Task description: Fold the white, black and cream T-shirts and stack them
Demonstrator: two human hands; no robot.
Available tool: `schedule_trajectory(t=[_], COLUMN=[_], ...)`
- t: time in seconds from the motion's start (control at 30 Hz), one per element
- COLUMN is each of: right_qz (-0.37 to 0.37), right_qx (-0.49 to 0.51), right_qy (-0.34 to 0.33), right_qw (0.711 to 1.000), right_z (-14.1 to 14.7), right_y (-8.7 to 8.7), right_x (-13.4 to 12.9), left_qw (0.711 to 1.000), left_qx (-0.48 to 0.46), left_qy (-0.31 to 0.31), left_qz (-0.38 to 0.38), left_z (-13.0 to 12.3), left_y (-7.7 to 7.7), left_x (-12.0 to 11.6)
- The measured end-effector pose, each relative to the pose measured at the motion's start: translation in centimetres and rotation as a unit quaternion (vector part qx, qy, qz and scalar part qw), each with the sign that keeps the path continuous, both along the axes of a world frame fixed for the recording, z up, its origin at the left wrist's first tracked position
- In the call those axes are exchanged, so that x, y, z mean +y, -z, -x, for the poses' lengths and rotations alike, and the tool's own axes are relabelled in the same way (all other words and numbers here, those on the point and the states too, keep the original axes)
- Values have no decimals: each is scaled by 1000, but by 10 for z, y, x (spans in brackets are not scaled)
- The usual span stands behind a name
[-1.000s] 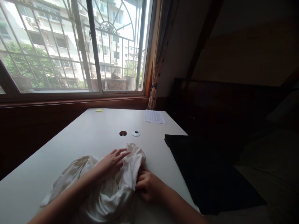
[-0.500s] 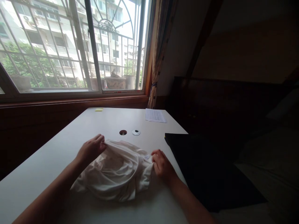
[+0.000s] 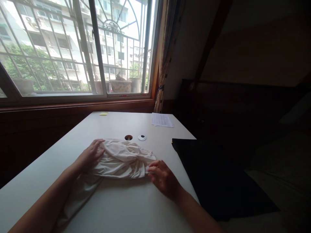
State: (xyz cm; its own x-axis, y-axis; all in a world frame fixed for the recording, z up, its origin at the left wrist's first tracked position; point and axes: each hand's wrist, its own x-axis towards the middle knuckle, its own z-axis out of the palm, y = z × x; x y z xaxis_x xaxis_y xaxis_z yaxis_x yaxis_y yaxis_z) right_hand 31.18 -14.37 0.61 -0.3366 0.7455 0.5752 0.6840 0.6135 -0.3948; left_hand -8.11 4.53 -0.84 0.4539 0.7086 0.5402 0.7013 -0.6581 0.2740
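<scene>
A crumpled white T-shirt [image 3: 119,161] lies bunched on the white table, with a band like its neckline facing the far right side. Part of its cloth trails toward the near left, partly hidden under my left forearm. My left hand [image 3: 93,153] rests on the shirt's left end, fingers stretched over the fabric. At the right end, my right hand [image 3: 162,176] has its fingertips pinched on the shirt's edge.
Dark folded cloth [image 3: 218,178] hangs over the right edge of the white table [image 3: 131,207]. Farther back are a round cable hole [image 3: 128,138], its loose cover [image 3: 142,138], printed papers [image 3: 162,120] and a yellow sticky note [image 3: 103,114]. A barred window stands behind.
The shirt has come down flatter and narrower, with a piece now trailing near left. My left hand has gone from gripping raised cloth to lying on it; my right hand moved slightly left and nearer.
</scene>
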Motion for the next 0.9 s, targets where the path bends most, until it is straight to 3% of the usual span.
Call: schedule_trajectory(t=[0.1, 0.2, 0.3, 0.4, 0.53, 0.63, 0.7, 0.8, 0.9], right_qz=[29, 41, 45, 51, 26, -21, -48, -68, -62], right_qx=[-108, -159, -187, -216, -221, -239, -241, -203, -153], right_qy=[-76, -50, 21, 92, 211, 327, 368, 342, 219], right_qw=[991, 985, 981, 971, 952, 914, 897, 915, 962], right_z=[18, 27, 26, 19, -5, -30, -40, -37, -13], right_y=[7, 15, 15, 9, 9, 15, 17, 12, 2], right_x=[-3, -2, 0, 2, 8, 15, 18, 15, 6], left_qw=[997, 988, 975, 974, 984, 995, 997, 996, 995], left_qx=[5, 21, 47, 73, 87, 76, 76, 76, 60], left_qy=[49, 98, 131, 123, 93, 41, -4, -56, -83], left_qz=[55, 119, 172, 177, 125, 55, 18, -3, 8], left_z=[-8, -12, -10, -8, -2, 5, 10, 13, 9], left_y=[-6, -11, -13, -11, -1, 11, 17, 21, 20], left_x=[-8, -12, -13, -11, -5, 3, 7, 10, 8])
